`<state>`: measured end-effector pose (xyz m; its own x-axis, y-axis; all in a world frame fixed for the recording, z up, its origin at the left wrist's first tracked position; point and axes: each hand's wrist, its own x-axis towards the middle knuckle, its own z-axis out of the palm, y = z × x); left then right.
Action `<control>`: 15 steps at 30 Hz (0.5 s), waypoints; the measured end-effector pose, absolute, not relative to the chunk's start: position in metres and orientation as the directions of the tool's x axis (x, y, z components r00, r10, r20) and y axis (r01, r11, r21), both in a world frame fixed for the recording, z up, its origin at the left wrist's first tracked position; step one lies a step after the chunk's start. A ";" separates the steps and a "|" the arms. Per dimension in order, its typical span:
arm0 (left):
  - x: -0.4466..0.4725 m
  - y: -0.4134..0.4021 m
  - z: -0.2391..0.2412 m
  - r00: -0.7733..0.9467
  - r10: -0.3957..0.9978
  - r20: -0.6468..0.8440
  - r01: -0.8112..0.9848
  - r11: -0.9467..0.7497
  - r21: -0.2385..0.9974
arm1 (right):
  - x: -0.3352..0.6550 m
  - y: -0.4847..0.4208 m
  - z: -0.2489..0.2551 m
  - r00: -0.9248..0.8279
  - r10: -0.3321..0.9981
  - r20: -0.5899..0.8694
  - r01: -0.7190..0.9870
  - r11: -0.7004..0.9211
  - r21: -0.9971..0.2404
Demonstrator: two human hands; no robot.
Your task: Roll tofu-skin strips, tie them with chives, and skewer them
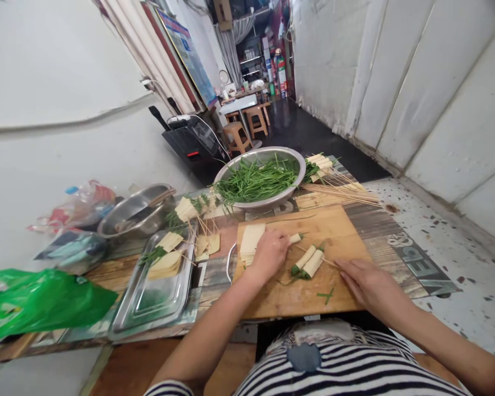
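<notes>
My left hand (pixel 270 252) is closed around a pale tofu-skin roll (pixel 296 238) with green chive ends sticking out. My right hand (pixel 365 280) pinches a thin wooden skewer (pixel 332 264), which slants over the wooden cutting board (pixel 268 300) toward the left hand. Two more rolls (pixel 312 262) stuffed with chives lie side by side between the hands, along the skewer's line; whether it pierces them I cannot tell. Beside my left hand is a stack of flat tofu sheets (pixel 251 242), partly covered by the hand. Loose chive pieces (pixel 325 296) rest near the board's front.
Behind the board stands a metal bowl (pixel 299 175) heaped with chives (pixel 258 179). Bare skewers (pixel 340 193) and finished bundles (pixel 318 164) lie to its right. At left are a metal tray (pixel 126 308) with tofu sheets, another metal bowl (pixel 138 228) and a green plastic bag (pixel 45 300).
</notes>
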<state>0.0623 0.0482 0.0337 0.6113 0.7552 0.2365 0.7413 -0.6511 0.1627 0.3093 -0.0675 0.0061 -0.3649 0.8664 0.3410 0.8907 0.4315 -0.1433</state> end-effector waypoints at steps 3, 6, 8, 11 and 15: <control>0.063 0.049 0.038 0.628 0.741 0.239 0.713 -0.670 0.207 | 0.317 -0.075 0.006 -0.511 0.800 0.314 0.838 0.544 -0.024; 0.063 0.049 0.038 0.619 0.748 0.239 0.706 -0.663 0.249 | 0.320 -0.079 0.011 -0.578 0.735 0.355 0.796 0.604 0.044; 0.062 0.050 0.038 0.620 0.749 0.233 0.702 -0.662 0.262 | 0.319 -0.080 0.013 -0.570 0.715 0.405 0.793 0.607 0.045; 0.062 0.052 0.037 0.636 0.737 0.229 0.686 -0.676 0.269 | 0.315 -0.080 0.011 -0.542 0.703 0.460 0.801 0.598 0.031; 0.061 0.053 0.036 0.636 0.734 0.239 0.682 -0.679 0.273 | 0.311 -0.079 0.006 -0.512 0.703 0.494 0.804 0.594 -0.011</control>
<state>0.0613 0.0527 0.0357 0.6355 0.7342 0.2390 0.6817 -0.6789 0.2727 0.3106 -0.0790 0.0063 -0.5120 0.7027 0.4940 0.8043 0.5941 -0.0115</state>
